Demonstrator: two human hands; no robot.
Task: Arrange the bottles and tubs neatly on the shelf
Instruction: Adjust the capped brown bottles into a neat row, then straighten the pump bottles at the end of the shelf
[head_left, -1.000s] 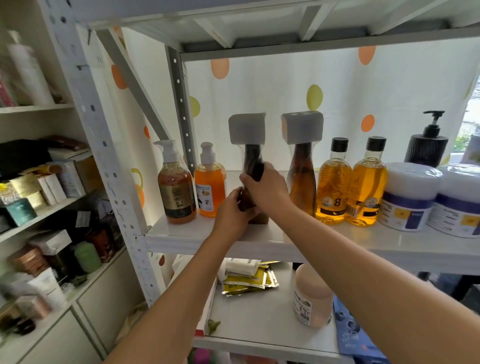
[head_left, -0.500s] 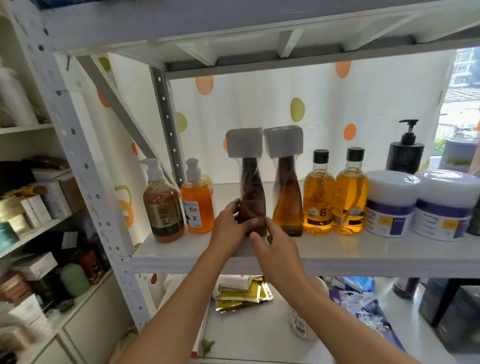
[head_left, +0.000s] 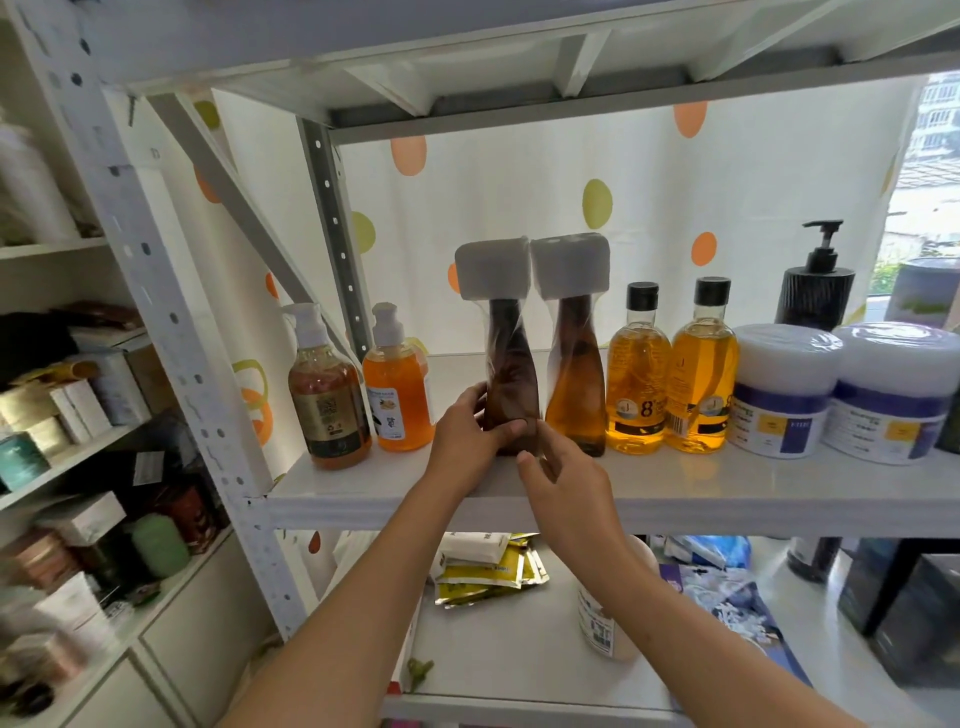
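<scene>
Where the white shelf (head_left: 675, 493) runs across the metal rack, a row of containers stands upright along its smooth, glossy board. From the left come a brown pump bottle (head_left: 328, 395) with a gold label and an orange pump bottle (head_left: 397, 389), both clear plastic with white pump heads. Next stand two tall, waisted bottles wrapped in crinkled clear film, each topped by a blocky grey-white cap: the dark brown bottle (head_left: 511, 384) and, just beside it with caps touching, the amber bottle (head_left: 576, 384). Two rounded yellow bottles (head_left: 670, 384) with black screw caps follow, then two squat white tubs (head_left: 836, 395) with purple bands under shiny film. A ribbed black pump dispenser (head_left: 815, 291) stands behind the tubs.

The left hand (head_left: 467, 447) reaches up from below, forearm angled toward the shelf, its grip closed around the lower body of the dark brown bottle, thumb across the front and fingers curled round the left side. The right hand (head_left: 566, 488) hovers just in front of the same bottle's base, fingers loosely spread and slightly blurred; its grip is open and holds nothing, the fingertips near the film.
</scene>
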